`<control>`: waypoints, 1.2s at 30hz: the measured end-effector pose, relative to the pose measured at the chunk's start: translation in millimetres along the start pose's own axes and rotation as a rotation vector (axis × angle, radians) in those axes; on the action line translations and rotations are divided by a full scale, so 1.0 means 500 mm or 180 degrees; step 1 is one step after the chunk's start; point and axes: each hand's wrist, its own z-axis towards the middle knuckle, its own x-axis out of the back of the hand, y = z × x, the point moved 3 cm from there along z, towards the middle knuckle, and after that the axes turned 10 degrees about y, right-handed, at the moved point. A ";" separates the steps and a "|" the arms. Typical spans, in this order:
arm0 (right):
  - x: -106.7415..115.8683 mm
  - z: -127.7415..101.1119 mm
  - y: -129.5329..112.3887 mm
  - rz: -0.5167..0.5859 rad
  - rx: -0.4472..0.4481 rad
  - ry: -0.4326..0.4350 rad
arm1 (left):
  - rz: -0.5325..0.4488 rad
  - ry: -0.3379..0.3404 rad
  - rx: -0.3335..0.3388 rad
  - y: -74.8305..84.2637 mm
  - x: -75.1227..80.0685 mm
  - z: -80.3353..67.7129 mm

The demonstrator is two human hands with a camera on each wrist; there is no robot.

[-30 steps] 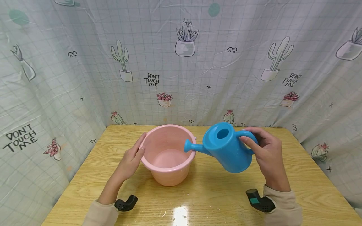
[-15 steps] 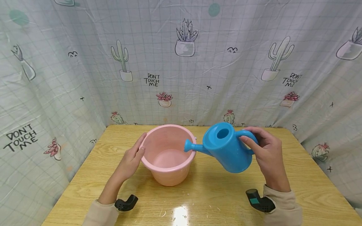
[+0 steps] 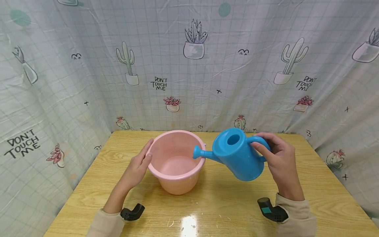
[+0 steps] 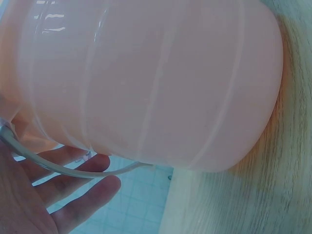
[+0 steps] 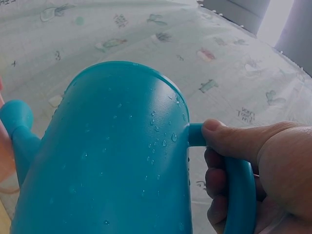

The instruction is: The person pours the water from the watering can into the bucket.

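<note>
A pink plastic bucket [image 3: 177, 186] stands on the wooden table in the head view. My left hand [image 3: 137, 168] holds its left rim, thumb over the edge and fingers along the outside. In the left wrist view, the bucket's thin handle [image 4: 73, 171] hangs down past those fingers [image 4: 90, 200]. My right hand [image 3: 279, 158] grips a blue watering can [image 3: 241, 161] by its loop handle [image 5: 240, 195]. The can is tilted left, its spout head [image 3: 196, 152] reaching just inside the bucket's right rim. Water drops dot the can's wall in the right wrist view. No stream shows from the spout.
The wooden table [image 3: 316, 194] carries a few small wet marks near its front edge. Behind and on both sides hangs a white curtain [image 3: 219, 108] printed with cacti. Each wrist wears a black camera mount [image 3: 132, 212] beside a beige sleeve.
</note>
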 end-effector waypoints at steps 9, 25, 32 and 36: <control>0.000 -0.001 -0.001 -0.0010 0.0000 0.0023 | -0.0010 -0.0013 0.0015 -0.001 -0.001 0.000; 0.005 -0.001 0.001 -0.0059 0.0095 0.0008 | 0.0015 0.0012 -0.0002 -0.006 -0.002 0.001; 0.007 -0.001 0.001 -0.0052 0.0105 -0.0037 | 0.0001 0.0004 -0.0001 -0.007 -0.002 0.001; 0.008 0.001 0.003 -0.0032 0.0167 -0.0068 | -0.0001 0.0000 -0.0010 -0.008 -0.002 0.001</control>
